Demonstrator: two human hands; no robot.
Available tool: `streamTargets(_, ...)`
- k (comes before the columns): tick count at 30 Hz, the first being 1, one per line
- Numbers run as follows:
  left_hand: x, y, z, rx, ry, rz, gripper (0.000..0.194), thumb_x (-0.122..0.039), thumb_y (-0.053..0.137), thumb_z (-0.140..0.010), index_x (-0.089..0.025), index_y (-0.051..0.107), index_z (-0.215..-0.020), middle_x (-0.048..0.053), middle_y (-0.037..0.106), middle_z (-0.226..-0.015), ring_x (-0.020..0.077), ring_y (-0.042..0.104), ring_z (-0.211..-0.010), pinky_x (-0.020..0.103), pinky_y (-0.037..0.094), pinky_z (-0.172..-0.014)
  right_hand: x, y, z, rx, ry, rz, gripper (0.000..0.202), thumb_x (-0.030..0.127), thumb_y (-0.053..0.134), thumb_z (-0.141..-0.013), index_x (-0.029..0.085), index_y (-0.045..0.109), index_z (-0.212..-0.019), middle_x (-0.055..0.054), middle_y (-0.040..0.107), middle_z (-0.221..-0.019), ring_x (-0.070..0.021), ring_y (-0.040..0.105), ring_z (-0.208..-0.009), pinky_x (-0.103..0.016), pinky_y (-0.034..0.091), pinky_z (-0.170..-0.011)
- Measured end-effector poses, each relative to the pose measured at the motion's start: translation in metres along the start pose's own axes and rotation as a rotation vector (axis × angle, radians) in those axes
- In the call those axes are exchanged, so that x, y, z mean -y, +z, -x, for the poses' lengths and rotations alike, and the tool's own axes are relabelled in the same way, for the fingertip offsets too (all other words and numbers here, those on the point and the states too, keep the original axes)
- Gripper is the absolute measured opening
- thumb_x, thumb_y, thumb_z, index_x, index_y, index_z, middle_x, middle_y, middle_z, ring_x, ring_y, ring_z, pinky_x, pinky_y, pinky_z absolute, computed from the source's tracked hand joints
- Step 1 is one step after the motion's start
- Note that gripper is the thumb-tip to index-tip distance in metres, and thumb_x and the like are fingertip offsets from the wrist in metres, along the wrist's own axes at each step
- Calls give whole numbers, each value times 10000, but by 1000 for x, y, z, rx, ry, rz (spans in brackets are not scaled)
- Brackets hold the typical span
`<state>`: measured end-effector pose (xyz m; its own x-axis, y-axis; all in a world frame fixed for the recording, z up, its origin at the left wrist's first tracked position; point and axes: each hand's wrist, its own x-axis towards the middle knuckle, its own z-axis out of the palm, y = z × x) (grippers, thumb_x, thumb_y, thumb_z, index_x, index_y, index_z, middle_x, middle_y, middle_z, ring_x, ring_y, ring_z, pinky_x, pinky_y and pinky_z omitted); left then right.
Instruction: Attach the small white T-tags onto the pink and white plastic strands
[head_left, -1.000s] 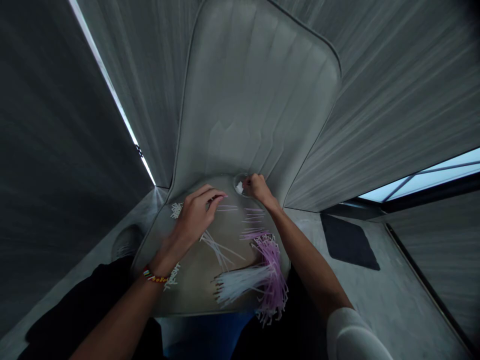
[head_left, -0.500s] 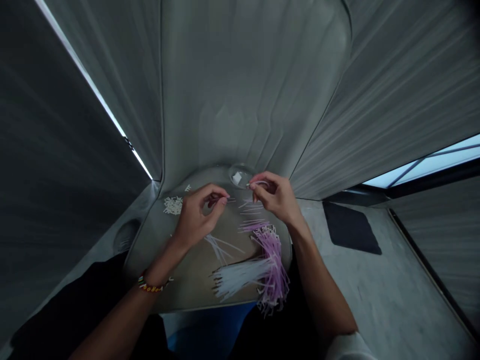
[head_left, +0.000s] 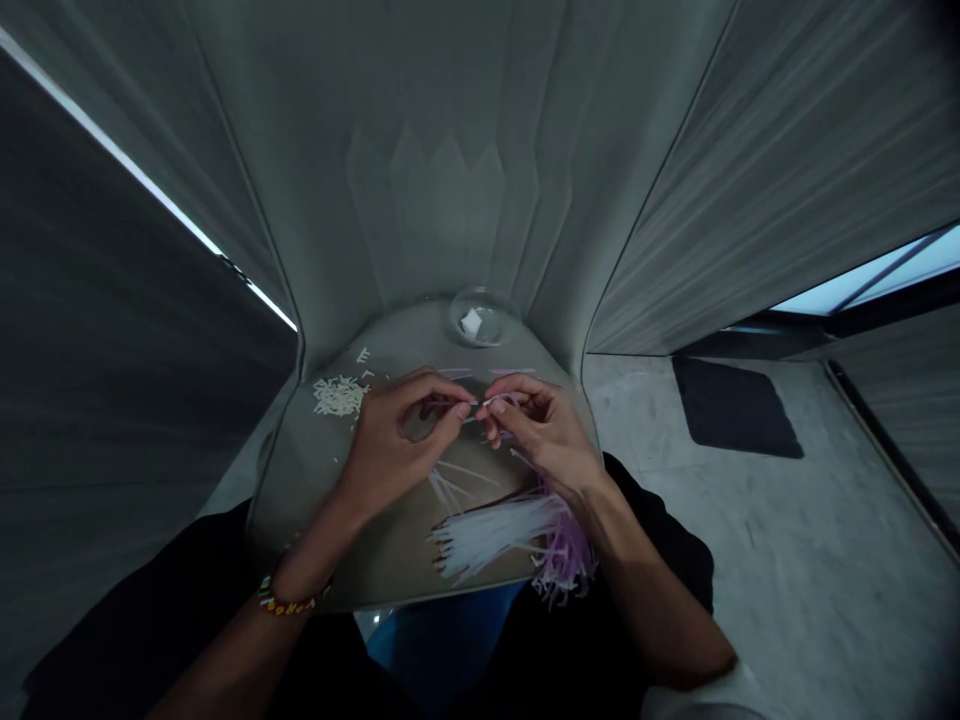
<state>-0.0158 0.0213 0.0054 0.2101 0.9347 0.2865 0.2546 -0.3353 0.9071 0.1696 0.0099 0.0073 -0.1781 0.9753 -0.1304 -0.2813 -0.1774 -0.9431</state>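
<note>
My left hand point(head_left: 397, 435) is closed in a pinch, with a thin purple strip between thumb and forefinger, its end pointing right. Facing it, my right hand point(head_left: 547, 430) pinches another thin purple strip point(head_left: 510, 398) with a small whitish tip. The two sets of fingertips almost meet above the chair seat point(head_left: 382, 550). Under and beside my right wrist lies a bundle of purple strips point(head_left: 564, 560), partly hidden by the forearm. A bundle of whitish strips point(head_left: 487, 537) lies across it. Left of my left hand is a heap of small cream pieces point(head_left: 339, 396).
A clear round dish point(head_left: 504, 325) with a white piece point(head_left: 471, 322) in it stands near the backrest point(head_left: 450, 200). A few loose white strips point(head_left: 450, 490) lie mid-seat. Panelled walls rise on both sides; a dark mat point(head_left: 735, 408) lies on the floor at right.
My hands have come together from being apart, so the fingertips are now nearly touching. The camera view has shifted, and the dish appears higher above the hands.
</note>
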Motion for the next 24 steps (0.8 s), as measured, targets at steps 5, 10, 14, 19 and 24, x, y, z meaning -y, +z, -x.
streamTargets(5,-1,4,3,12,2,11,55,-231,694,-900,-237,742,-925,19,718,-870,159,662,-794,291,522,-702,-2,-1,6,-21,11,-57,208,376,820,-815,208,718,-884,-12,735,-780,-112,617,-607,-262,542,-583)
streamTargets(10,-4,6,4,10,0,50,41,-216,687,-895,-234,719,-877,16,698,-851,160,641,-779,296,516,-695,-2,-5,11,19,0,-69,164,351,801,-844,210,727,-882,-22,749,-814,-103,610,-601,-252,520,-582)
streamTargets(14,-7,8,5,33,2,69,39,-222,682,-889,-221,704,-856,20,679,-825,158,631,-765,296,523,-700,-2,-5,12,40,-1,-61,185,363,821,-819,212,728,-871,-14,739,-797,-107,604,-594,-260,519,-585)
streamTargets(19,-11,13,8,20,-35,131,54,-246,687,-891,-224,689,-842,22,668,-805,162,639,-759,301,531,-697,-1,0,13,58,18,-67,222,398,842,-784,220,725,-848,9,706,-730,-105,591,-573,-262,526,-583)
streamTargets(24,-12,15,8,-7,-98,211,32,-233,706,-889,-227,737,-894,15,717,-837,159,683,-795,290,560,-747,-4,0,13,56,4,-106,189,375,821,-814,222,720,-860,3,720,-776,-100,585,-575,-260,508,-573)
